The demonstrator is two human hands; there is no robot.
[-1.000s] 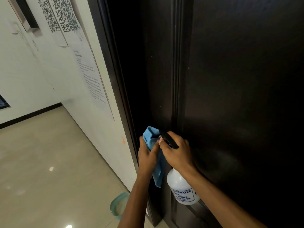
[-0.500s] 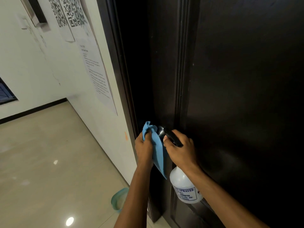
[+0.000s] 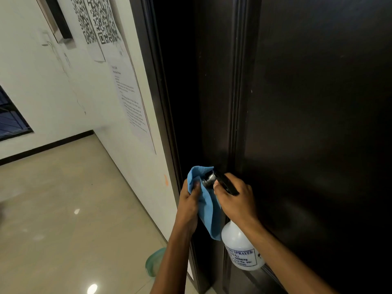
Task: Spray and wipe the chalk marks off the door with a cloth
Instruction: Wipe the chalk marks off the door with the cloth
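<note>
Spray step: right hand [image 3: 234,200] gripped spray bottle [image 3: 240,249], nozzle at blue cloth [image 3: 206,206] bunched in left hand [image 3: 188,200], near door [image 3: 318,124] left edge. Next, likely: press cloth on marks.

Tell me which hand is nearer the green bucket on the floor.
Left. The left hand, gripping the blue cloth, is above the green bucket and closer to that side; the right hand, holding the spray bottle, is farther right, against the door.

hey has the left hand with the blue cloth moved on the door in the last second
Cannot tell. The left hand grips the blue cloth beside the door's moulding, as before; the camera itself moved.
</note>
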